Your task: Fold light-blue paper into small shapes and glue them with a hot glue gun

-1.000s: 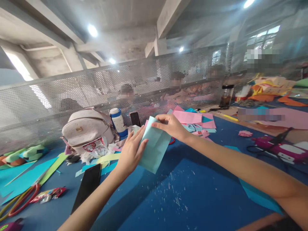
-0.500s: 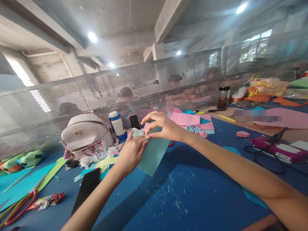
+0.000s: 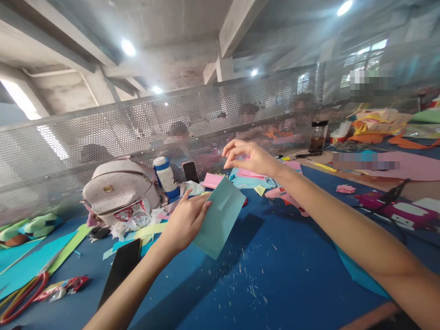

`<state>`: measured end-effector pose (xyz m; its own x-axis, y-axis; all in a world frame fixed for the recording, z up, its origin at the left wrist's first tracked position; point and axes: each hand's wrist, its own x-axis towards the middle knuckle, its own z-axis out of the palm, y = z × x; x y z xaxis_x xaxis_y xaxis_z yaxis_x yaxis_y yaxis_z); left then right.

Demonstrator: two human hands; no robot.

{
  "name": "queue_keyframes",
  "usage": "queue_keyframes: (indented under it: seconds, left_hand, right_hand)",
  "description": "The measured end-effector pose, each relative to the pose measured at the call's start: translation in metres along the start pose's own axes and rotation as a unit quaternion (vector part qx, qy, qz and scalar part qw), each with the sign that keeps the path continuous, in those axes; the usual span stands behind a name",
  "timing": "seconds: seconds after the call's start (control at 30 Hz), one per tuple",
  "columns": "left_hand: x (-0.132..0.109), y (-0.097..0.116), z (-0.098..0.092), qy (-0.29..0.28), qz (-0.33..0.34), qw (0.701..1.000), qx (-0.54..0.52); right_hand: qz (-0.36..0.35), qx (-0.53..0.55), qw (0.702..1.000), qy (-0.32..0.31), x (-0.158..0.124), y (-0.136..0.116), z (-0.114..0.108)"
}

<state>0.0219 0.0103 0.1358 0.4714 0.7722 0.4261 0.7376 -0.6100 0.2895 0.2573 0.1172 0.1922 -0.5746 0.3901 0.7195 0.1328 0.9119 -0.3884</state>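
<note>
My left hand [image 3: 184,220] grips a folded light teal paper [image 3: 220,217] by its left edge and holds it tilted above the blue table [image 3: 275,275]. My right hand [image 3: 252,158] hovers higher and farther back, clear of the paper, fingers loosely curled with nothing in them that I can see. It is above a pile of pink and blue paper sheets [image 3: 245,176].
A pale backpack [image 3: 118,185], a white and blue bottle [image 3: 165,176] and a phone [image 3: 191,172] stand near a perforated metal screen [image 3: 103,133]. A dark phone [image 3: 120,270], red scissors [image 3: 20,298], paper scraps and a pink glue gun [image 3: 395,208] lie around. People sit behind the screen.
My right hand has let go of the teal paper and lifted up and to the right. My left hand keeps the paper, now tilted more.
</note>
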Motion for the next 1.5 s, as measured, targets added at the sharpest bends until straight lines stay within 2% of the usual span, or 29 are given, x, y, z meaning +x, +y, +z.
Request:
queue_keyframes:
  seconds: [0.1,0.23,0.3,0.43,0.6,0.83,1.07,1.3,1.5]
  left_hand:
    - [0.000,-0.005,0.001,0.027,-0.020,0.999,-0.024]
    - [0.001,-0.001,0.001,0.031,-0.031,0.998,-0.049]
    - [0.001,0.002,0.003,0.027,-0.030,0.998,-0.056]
    - [0.000,0.002,0.006,0.013,-0.016,0.997,-0.077]
    - [0.002,-0.005,0.007,0.007,-0.037,0.995,-0.091]
    - [0.002,-0.004,0.010,0.022,-0.067,0.994,-0.088]
    - [0.003,-0.009,0.008,0.047,-0.074,0.988,-0.130]
    - [0.004,-0.010,0.006,0.026,-0.107,0.978,-0.178]
    - [0.004,-0.024,0.009,0.040,-0.123,0.971,-0.203]
  right_hand:
    - [0.007,-0.003,1.000,0.029,0.000,-0.004,-0.008]
    - [0.021,0.011,0.999,-0.047,-0.002,-0.023,0.002]
    - [0.017,0.024,0.998,-0.062,-0.003,-0.030,0.011]
    - [0.033,0.036,0.999,-0.017,-0.004,-0.034,0.020]
    - [0.065,0.040,0.997,0.027,-0.001,-0.026,0.012]
    - [0.081,0.074,0.993,-0.048,-0.003,-0.022,0.015]
    - [0.092,0.040,0.994,0.042,-0.002,-0.009,0.011]
    - [0.091,0.055,0.993,0.055,-0.002,-0.003,0.011]
    - [0.086,0.061,0.990,0.092,-0.002,-0.005,0.011]
